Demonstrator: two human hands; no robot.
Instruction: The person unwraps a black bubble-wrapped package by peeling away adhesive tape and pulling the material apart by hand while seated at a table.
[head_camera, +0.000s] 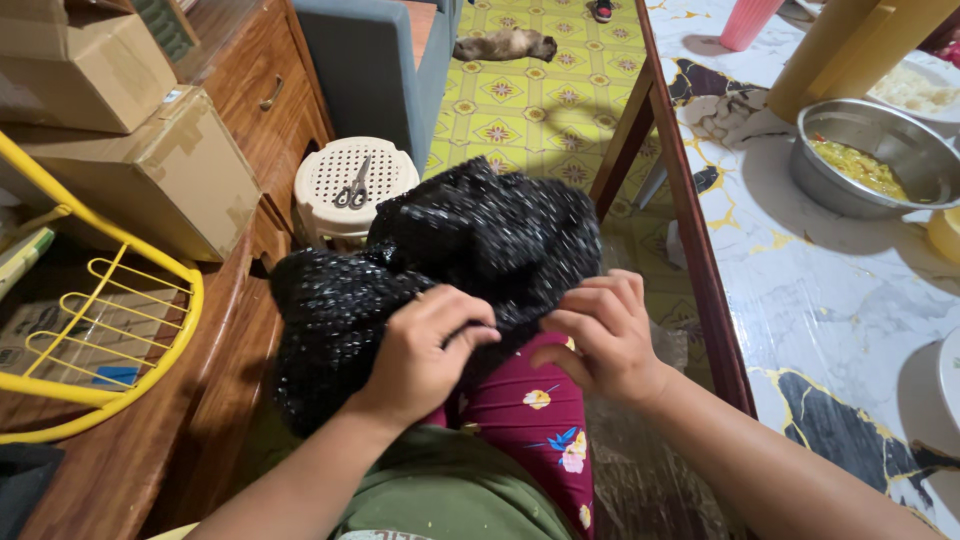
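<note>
A bundle of black sparkly fabric (470, 250) rests on my lap, over maroon flowered trousers (535, 420). My left hand (425, 355) grips a fold of the fabric at its lower middle. My right hand (600, 335) pinches the fabric's lower right edge with curled fingers. Both hands are close together, a small gap apart.
A white perforated stool (330, 180) with scissors (352, 190) on it stands ahead. Cardboard boxes (150, 170) and a yellow wire rack (110, 330) sit on a wooden counter at left. A marble-pattern table (830, 300) with a steel bowl (880, 160) is at right.
</note>
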